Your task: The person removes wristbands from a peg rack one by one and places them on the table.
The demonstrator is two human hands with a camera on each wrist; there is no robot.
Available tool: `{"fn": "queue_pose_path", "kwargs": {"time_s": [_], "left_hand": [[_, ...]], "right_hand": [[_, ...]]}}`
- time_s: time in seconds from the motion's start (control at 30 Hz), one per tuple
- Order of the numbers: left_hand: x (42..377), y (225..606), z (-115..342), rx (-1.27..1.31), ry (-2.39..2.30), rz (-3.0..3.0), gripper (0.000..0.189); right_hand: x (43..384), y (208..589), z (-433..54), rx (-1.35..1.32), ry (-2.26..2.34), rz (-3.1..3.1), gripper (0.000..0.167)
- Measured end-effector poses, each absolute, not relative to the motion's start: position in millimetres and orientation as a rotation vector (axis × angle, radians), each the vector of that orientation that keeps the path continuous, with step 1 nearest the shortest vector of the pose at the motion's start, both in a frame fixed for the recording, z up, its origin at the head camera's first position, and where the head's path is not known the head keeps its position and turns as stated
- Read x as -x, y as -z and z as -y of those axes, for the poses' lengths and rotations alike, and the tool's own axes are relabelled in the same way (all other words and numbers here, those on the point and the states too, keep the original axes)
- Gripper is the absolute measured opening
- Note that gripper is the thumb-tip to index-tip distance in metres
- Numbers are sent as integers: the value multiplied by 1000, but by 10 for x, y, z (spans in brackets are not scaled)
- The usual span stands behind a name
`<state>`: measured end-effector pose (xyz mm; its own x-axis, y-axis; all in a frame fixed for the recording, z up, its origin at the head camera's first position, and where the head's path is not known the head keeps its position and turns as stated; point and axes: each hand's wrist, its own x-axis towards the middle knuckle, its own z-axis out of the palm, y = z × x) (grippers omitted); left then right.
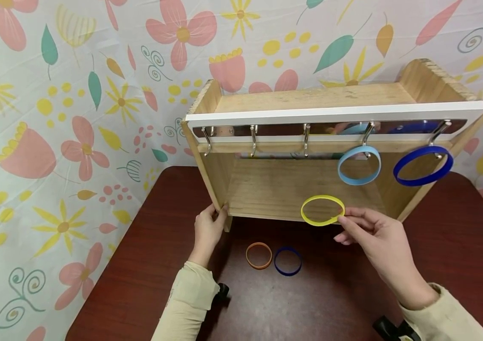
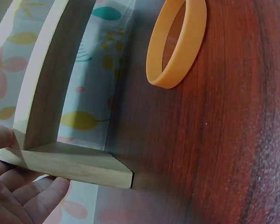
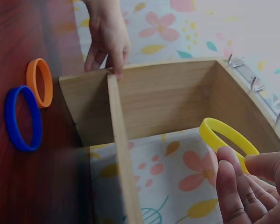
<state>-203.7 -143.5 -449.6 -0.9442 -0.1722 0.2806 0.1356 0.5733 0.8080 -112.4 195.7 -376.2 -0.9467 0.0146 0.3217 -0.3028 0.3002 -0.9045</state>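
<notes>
Between thumb and fingers, my right hand [image 1: 380, 241] pinches a yellow wristband [image 1: 322, 210], in front of the wooden shelf [image 1: 301, 189] and below its row of hooks. The left hand [image 1: 208, 229] grips the lower left corner of the shelf's side; in the left wrist view its thumb and fingers [image 2: 46, 198] hold the board's edge. A light blue wristband [image 1: 359, 165] hangs on one metal hook [image 1: 368, 132], and a dark blue wristband [image 1: 423, 166] on the rightmost hook. The other hooks carry nothing. An orange wristband [image 1: 259, 255] and a blue wristband [image 1: 288, 261] lie on the table.
The shelf stands on a dark reddish-brown table [image 1: 139, 274], its hook rail [image 1: 275, 129] along the upper front. Behind it hangs a flower-patterned cloth [image 1: 118, 71]. Black straps [image 1: 222, 291] show at the wrists.
</notes>
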Motion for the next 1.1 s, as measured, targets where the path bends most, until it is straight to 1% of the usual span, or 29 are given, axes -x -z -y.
{"fn": "queue_pose_path", "kwargs": {"time_s": [0.13, 0.37, 0.67, 0.97, 1.1], "left_hand": [[2041, 4490, 1431, -32, 1311, 2480, 22], [2041, 4485, 1426, -34, 1309, 2477, 21], [2043, 4499, 1424, -42, 1330, 2479, 22], [2046, 4501, 1426, -23, 1334, 2458, 21], [2048, 4503, 1431, -18, 1333, 2451, 21]], "right_hand": [[1118, 3819, -1987, -256, -1713, 2309, 29], [1114, 3924, -2084, -251, -1795, 2288, 25], [1110, 4084, -2158, -229, -1794, 2351, 30], [1099, 4296, -2161, -186, -1858, 2376, 21], [1098, 4373, -2171, -161, -1875, 2401, 25]]}}
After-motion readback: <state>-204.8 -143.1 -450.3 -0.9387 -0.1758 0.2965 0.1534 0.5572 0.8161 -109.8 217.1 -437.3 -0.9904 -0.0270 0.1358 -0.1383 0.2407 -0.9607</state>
